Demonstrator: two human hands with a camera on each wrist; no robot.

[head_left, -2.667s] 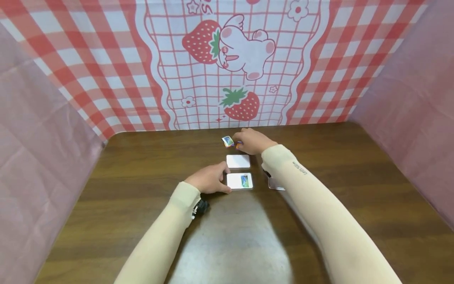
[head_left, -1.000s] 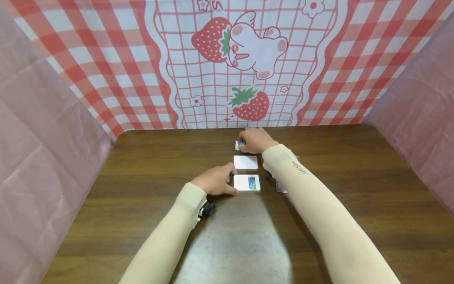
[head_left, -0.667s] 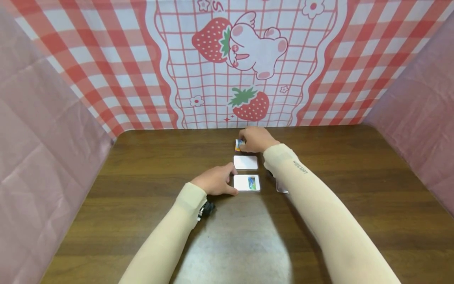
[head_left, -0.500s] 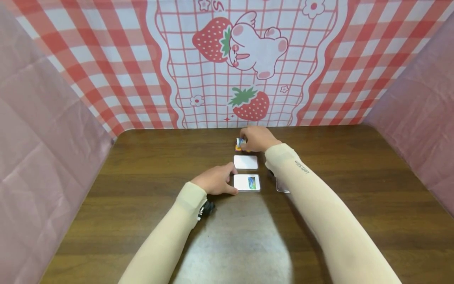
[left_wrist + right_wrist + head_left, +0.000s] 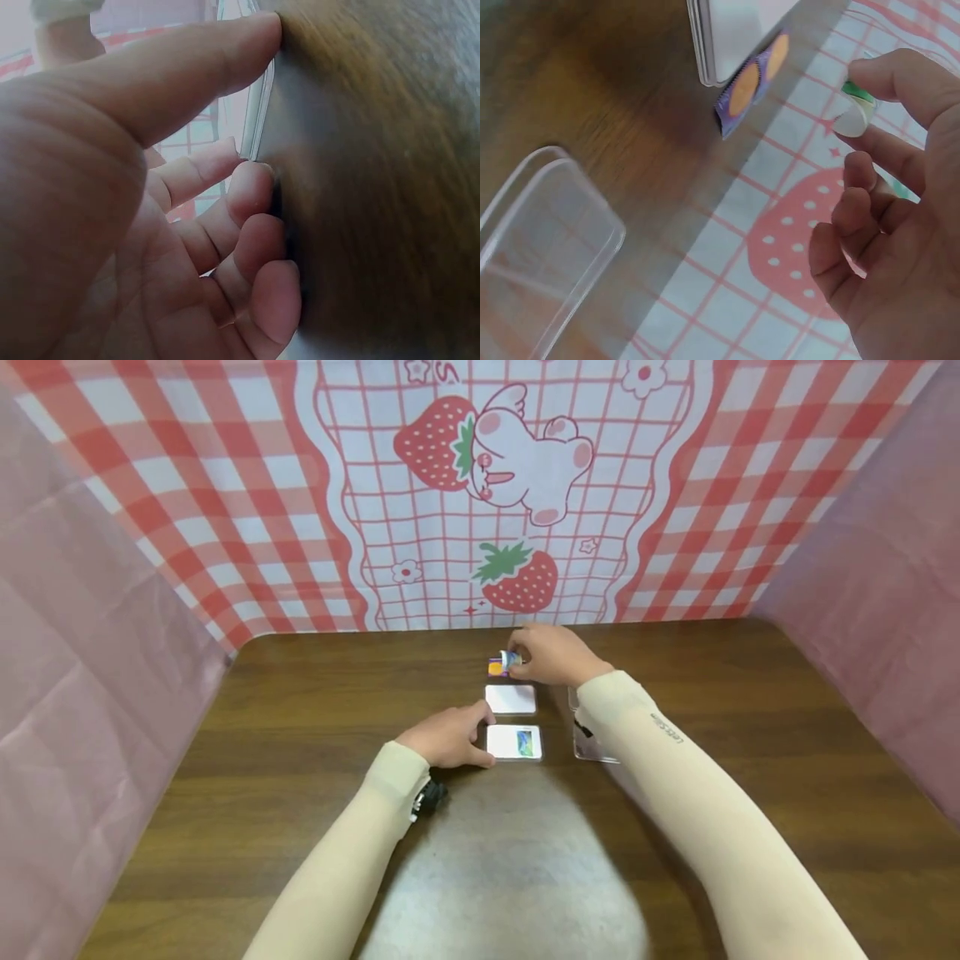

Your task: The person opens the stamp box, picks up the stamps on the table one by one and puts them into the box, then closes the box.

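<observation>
My left hand [image 5: 447, 739] holds the left end of a flat white box [image 5: 504, 742] with clear edges, thumb at the near corner and index finger at the far one. A small blue-green picture sits at that box's right side. Further back, my right hand [image 5: 558, 656] pinches a small picture sticker [image 5: 512, 660] between thumb and index finger. In the right wrist view the sticker [image 5: 853, 120] is curled, with a white back. Beneath and left of it lie purple packets [image 5: 742, 90] with orange circles, partly hidden in the head view.
A second white box [image 5: 510, 698] lies just behind the held one. Clear plastic pieces [image 5: 595, 747], like lids or trays, lie under my right forearm. A strawberry-print cloth [image 5: 517, 510] hangs at the table's back edge; pink cloth [image 5: 870, 552] hangs at the sides.
My right hand has taken hold of the sticker and shifted slightly right with it, uncovering a purple and orange packet. My left hand keeps its place at the box.
</observation>
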